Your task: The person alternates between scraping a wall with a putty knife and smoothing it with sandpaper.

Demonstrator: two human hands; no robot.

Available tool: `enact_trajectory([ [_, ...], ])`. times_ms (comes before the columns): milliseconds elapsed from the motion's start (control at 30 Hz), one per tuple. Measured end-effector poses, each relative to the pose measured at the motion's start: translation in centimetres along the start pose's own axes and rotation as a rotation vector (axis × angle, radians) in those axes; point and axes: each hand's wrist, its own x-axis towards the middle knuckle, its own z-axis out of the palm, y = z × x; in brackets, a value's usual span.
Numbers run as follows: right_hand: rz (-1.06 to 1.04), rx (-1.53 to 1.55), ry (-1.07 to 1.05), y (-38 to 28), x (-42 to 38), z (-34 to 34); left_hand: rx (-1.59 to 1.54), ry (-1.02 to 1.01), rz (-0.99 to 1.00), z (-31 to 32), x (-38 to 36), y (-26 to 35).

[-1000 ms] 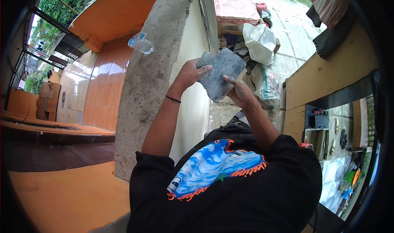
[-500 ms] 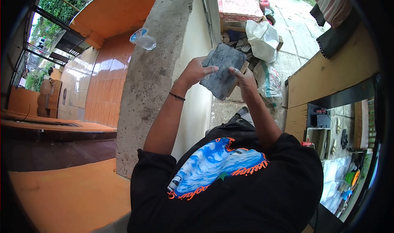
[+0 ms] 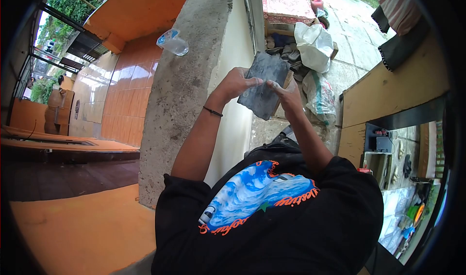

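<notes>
A dark grey slab (image 3: 264,90) with rough edges is held up in front of my body, beside the concrete ledge. My left hand (image 3: 235,85) grips its left side, thumb on the near face and the other fingers hidden behind. From the right, my right hand (image 3: 286,93) holds the same slab, its thumb pressed on the face close to the left thumb. Pale dust shows on the right fingers. A brownish edge shows behind the slab's right side; what it belongs to I cannot make out.
A clear plastic cup (image 3: 175,44) lies on the concrete ledge (image 3: 182,90) to the left. Beyond the slab are a white sack (image 3: 314,47), a printed sack (image 3: 320,98) and a red patterned cloth (image 3: 287,4). Part of a person (image 3: 400,8) shows at the upper right.
My right thumb has slid left across the slab's face, closer to my left thumb. The surroundings have shifted slightly right in view.
</notes>
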Motion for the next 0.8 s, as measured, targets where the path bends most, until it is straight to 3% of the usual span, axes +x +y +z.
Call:
enact_trajectory([
  [600, 0.134, -0.078, -0.046, -0.4, -0.1, -0.5, 0.011, -0.060, -0.003, 0.0, 0.1, 0.1],
  [800, 0.419, 0.559, -0.064, 0.1, 1.7, -2.8, -0.215, -0.074, 0.096, 0.4, 0.2, -0.2],
])
